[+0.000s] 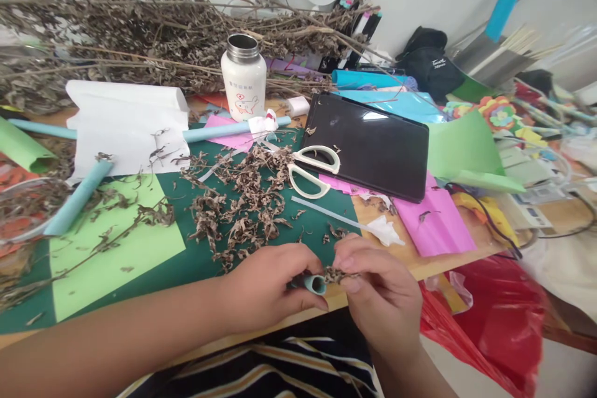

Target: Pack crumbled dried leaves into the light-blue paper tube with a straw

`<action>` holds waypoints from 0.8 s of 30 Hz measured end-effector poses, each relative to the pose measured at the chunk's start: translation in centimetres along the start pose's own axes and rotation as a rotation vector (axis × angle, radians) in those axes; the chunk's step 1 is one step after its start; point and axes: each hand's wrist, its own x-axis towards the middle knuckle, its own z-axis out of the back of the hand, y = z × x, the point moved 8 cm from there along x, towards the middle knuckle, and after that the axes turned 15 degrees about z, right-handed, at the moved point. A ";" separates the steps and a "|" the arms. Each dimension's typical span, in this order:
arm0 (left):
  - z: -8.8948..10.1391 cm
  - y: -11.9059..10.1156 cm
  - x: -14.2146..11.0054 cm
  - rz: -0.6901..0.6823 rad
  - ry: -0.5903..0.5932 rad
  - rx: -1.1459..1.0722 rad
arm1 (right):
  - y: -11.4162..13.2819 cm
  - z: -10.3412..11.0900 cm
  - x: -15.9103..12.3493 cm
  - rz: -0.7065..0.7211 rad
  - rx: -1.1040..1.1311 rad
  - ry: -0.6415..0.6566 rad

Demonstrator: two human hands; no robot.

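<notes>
My left hand (275, 283) is closed round a short blue paper tube (315, 285), its open end facing right. In my right hand (385, 289), thumb and fingers pinch a small bunch of dried leaves (338, 275) close beside the tube's mouth. Whether any leaves lie inside the tube cannot be made out. A pile of loose dried leaves (247, 199) covers part of the green cutting mat (326, 237) beyond my hands. White-handled scissors (310, 193) rest at the pile's right, their blades hidden by leaves.
A black tablet (368, 143) lies right of the scissors. An open white bottle (243, 81) stands behind the pile. Dried branches (140, 31) stretch across the back. Green paper (116, 261) and another blue tube (81, 196) lie left. A red plastic bag (494, 317) hangs past the table edge.
</notes>
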 end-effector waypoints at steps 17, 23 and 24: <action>-0.1 0.2 0.1 0.017 0.028 -0.028 | 1.7 -1.4 0.7 0.169 -0.301 0.367; -0.2 -0.1 -0.1 -0.008 0.037 -0.009 | 2.6 -2.0 1.1 0.250 -0.503 0.553; -0.3 -0.1 -0.1 -0.012 0.038 -0.009 | 2.6 -2.1 1.1 0.250 -0.525 0.582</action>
